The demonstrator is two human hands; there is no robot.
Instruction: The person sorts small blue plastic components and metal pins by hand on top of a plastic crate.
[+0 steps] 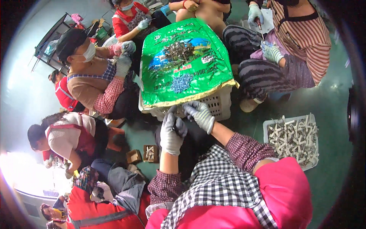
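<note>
Left hand (171, 135) curled, right hand (201, 115) part-bent, both by green sack's (152, 51) near edge; contents of either grip: cannot tell. Blue pieces (182, 83) near, dark pieces (178, 51) farther. Steady wrists, light pinch advisable.

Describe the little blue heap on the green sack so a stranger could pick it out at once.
Find the large green sack spread over a pale perforated crate, just beyond the wearer's gloved left hand and right hand. On the sack's nearer half lies a heap of small blue pieces. Its blue colour and nearer place set it apart from the dark heap beyond.
</note>
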